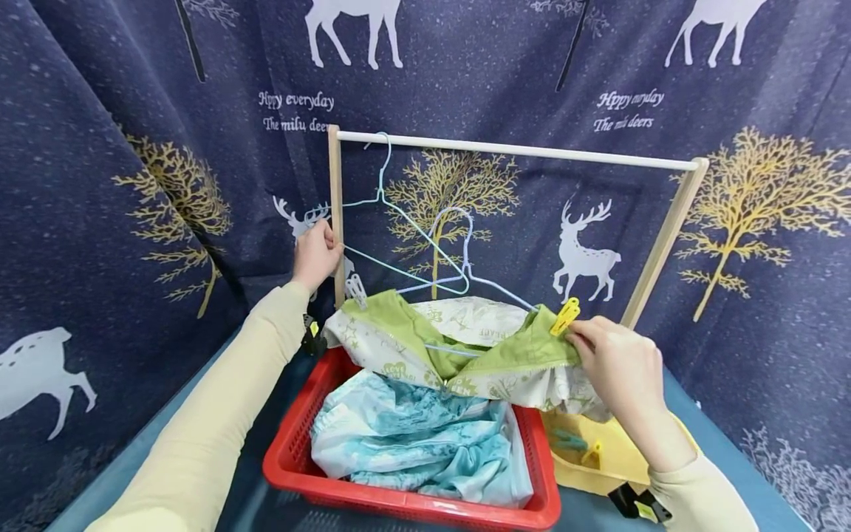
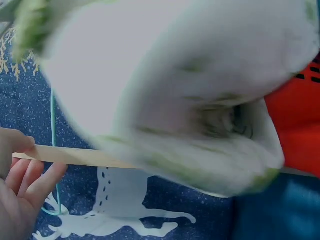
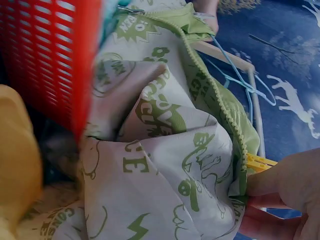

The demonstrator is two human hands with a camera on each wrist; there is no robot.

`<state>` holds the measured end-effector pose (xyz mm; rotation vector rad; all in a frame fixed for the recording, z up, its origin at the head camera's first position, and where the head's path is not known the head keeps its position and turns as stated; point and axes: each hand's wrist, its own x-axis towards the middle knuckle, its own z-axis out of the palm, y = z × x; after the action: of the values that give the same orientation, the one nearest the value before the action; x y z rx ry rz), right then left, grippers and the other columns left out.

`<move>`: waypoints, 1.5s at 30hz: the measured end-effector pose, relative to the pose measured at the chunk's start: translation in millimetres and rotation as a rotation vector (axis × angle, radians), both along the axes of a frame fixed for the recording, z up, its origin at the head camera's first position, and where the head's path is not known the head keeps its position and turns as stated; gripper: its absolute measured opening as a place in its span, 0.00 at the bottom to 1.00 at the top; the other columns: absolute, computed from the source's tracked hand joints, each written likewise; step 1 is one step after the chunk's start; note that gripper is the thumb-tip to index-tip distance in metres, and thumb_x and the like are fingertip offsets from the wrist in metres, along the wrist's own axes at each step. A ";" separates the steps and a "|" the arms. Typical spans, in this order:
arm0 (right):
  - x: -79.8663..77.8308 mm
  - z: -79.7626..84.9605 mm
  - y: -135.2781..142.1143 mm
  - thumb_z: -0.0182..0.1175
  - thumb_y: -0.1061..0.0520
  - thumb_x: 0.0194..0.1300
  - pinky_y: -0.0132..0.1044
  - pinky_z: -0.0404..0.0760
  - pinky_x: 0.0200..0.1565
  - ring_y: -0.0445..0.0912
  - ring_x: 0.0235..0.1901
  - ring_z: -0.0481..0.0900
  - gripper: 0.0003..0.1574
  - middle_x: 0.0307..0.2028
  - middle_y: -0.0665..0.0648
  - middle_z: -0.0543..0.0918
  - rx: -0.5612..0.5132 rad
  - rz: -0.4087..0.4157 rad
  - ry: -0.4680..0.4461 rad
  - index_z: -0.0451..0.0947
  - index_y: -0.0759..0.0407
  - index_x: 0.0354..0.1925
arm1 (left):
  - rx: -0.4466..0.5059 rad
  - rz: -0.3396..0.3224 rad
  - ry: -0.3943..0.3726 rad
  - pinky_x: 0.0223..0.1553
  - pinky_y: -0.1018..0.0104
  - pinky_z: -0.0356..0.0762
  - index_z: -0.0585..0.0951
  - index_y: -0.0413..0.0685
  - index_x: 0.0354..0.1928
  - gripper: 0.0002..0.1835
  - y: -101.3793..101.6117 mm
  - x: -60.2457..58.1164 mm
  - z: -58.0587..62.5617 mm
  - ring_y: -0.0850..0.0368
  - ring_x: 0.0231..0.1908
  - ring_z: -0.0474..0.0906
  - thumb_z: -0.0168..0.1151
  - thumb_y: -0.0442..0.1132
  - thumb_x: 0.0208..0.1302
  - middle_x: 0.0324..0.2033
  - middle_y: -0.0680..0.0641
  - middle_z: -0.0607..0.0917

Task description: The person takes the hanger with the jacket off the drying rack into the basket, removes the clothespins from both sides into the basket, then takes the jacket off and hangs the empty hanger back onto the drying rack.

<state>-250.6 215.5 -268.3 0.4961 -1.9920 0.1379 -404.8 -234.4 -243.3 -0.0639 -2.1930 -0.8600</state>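
Note:
My left hand (image 1: pixel 318 255) grips the left wooden post (image 1: pixel 337 170) of a small clothes rack, thumb on one side and fingers on the other in the left wrist view. A white jacket (image 1: pixel 372 346) with green prints, a green lining and a zip lies spread on a pale blue hanger (image 1: pixel 495 284). That hanger's hook stands below the rack's rod. My right hand (image 1: pixel 621 366) pinches the jacket's right shoulder edge, close beside a yellow clothespin (image 1: pixel 565 316). Clipped at the left shoulder is a white clothespin (image 1: pixel 356 290).
A second, teal hanger (image 1: pixel 381 177) hangs from the white rod (image 1: pixel 532 150) near its left end. Under the jacket stands a red basket (image 1: pixel 399 502) with blue-and-white cloth (image 1: pixel 425 436) inside. To its right, a yellow container (image 1: pixel 585 480) holds clothespins. A deer-patterned curtain (image 1: pixel 465 96) backs everything.

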 end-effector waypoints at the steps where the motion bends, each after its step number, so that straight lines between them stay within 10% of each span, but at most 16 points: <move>1: -0.4 -3.8 -1.2 0.73 0.60 0.51 0.49 0.73 0.19 0.50 0.20 0.81 0.06 0.26 0.54 0.86 -0.001 0.002 -0.019 0.86 0.54 0.30 | -0.001 0.000 -0.001 0.46 0.47 0.73 0.70 0.38 0.32 0.08 -0.2 0.2 0.5 0.38 0.42 0.79 0.61 0.32 0.59 0.37 0.35 0.83; 16: 2.5 -50.5 -14.6 0.77 0.60 0.45 0.37 0.68 0.18 0.44 0.17 0.76 0.11 0.22 0.47 0.83 0.100 0.013 -0.179 0.83 0.50 0.24 | -0.057 -0.023 -0.013 0.44 0.50 0.72 0.66 0.39 0.32 0.11 -1.5 1.6 3.9 0.38 0.40 0.78 0.61 0.30 0.59 0.35 0.34 0.80; 45: 12.3 -57.7 -11.5 0.76 0.61 0.47 0.38 0.72 0.24 0.44 0.24 0.81 0.11 0.22 0.46 0.79 0.161 0.033 -0.247 0.83 0.50 0.26 | -0.060 -0.123 -0.039 0.41 0.61 0.68 0.71 0.35 0.34 0.07 -12.2 4.5 -1.7 0.40 0.39 0.77 0.59 0.30 0.59 0.33 0.34 0.80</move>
<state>-238.3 204.0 -326.0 0.6415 -2.2483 0.0614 -400.2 -246.6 -244.9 -0.2143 -2.2708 -0.8691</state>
